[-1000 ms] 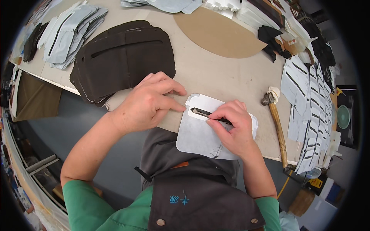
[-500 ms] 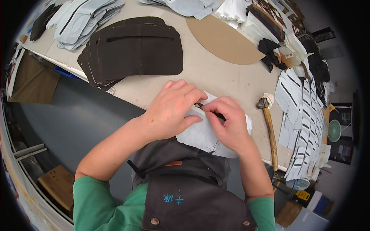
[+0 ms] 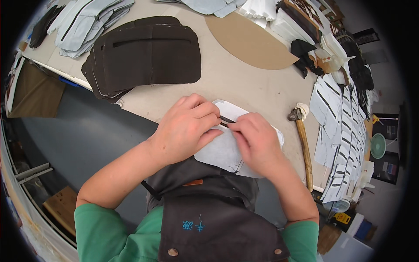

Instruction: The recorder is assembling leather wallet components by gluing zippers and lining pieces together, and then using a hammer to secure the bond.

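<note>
Toward the far left corner of the bench (image 3: 244,89) lies a heap of pale grey cut pieces (image 3: 89,22), and just beside it, nearer the front edge, a stack of dark brown panels (image 3: 148,54), each with a long slot cut through it. At the front edge, about the middle, sits the piece being worked: a pale grey panel (image 3: 220,153) with rounded corners, lying flat and partly overhanging the edge toward the person's dark apron (image 3: 209,218). The left hand (image 3: 185,129) rests on its left part, fingers curled and pressed down beside a dark slot (image 3: 227,120) in the panel; its grip is narrow, pinning the panel rather than lifting it. The right hand (image 3: 257,142) meets it from the other side, fingertips pinched close at the same slot; whether it holds a small tool or only the slot's edge I cannot tell, since the fingers cover it. By my reading, the step in hand is fine work on the slot's edge, folding or pressing it along its length. The next move would call for firm downward pressure from the left hand while the right shifts along the slot without dragging the panel off the edge. Further back lies a tan half-round board (image 3: 251,41). Right of the hands a hammer (image 3: 303,144) lies with its handle toward the front edge, and along the right edge are rows of white slotted pieces (image 3: 345,126).
</note>
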